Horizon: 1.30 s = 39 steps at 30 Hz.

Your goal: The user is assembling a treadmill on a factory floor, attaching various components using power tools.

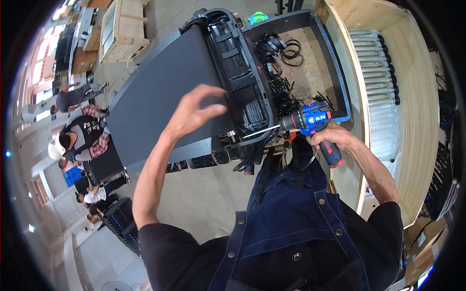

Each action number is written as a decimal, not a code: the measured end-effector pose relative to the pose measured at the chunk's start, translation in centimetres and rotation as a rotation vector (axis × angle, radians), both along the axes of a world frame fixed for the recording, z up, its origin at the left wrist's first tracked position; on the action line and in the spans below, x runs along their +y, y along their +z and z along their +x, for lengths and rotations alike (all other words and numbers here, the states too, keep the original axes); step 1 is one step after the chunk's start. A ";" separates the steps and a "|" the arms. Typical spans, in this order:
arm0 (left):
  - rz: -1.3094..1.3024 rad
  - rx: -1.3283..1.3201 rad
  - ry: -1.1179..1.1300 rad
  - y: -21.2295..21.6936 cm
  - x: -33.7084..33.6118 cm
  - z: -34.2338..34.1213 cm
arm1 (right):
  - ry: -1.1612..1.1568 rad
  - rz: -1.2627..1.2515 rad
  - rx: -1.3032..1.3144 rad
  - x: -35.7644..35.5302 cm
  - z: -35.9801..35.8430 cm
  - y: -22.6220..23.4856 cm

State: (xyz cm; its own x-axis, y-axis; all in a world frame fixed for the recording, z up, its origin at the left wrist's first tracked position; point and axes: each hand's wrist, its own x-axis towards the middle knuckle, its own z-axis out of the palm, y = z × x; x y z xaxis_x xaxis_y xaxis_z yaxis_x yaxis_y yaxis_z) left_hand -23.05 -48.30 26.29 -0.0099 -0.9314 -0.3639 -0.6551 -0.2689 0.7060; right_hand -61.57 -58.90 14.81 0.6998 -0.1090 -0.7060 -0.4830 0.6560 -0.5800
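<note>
My right hand (336,137) is wrapped round the grip of a blue and black cordless drill (307,119). Its long thin bit (262,131) points left, the tip near the roller end at the near corner of what looks like a treadmill (165,87). My left hand (198,109) hovers over the treadmill's dark belt, thumb and fingers apart, holding nothing that shows. Beside it runs the treadmill's uncovered end housing (242,72), with ribbed dark parts inside. Black cables (257,154) hang from the housing's near corner, below the bit.
Right of the housing stands a black bin (342,92) with black belt loops (292,52) and many small black pieces. Farther right, a wooden crate (417,145) holds wrapped silvery tubes (371,68). Several people work at far left, near another wooden crate (124,31).
</note>
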 end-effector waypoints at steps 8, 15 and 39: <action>-0.227 -0.546 0.490 -5.2 13.2 0.8 | -0.011 -0.065 -0.036 -1.0 -1.0 -1.3; -0.380 -0.887 0.639 -12.1 18.7 -0.5 | -0.259 -0.249 -0.084 0.1 -7.7 -5.6; -0.417 -0.693 0.342 -10.7 27.5 8.3 | -0.731 -1.252 0.522 13.4 0.0 -7.9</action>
State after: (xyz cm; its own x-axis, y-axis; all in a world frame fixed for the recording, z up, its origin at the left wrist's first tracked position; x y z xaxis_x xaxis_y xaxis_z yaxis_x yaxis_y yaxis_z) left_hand -14.79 -20.80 15.59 0.3909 -0.9014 0.1862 -0.9038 -0.3375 0.2632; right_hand -61.59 -45.47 6.88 -0.0565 -0.9974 -0.0445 -0.6011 0.0696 -0.7961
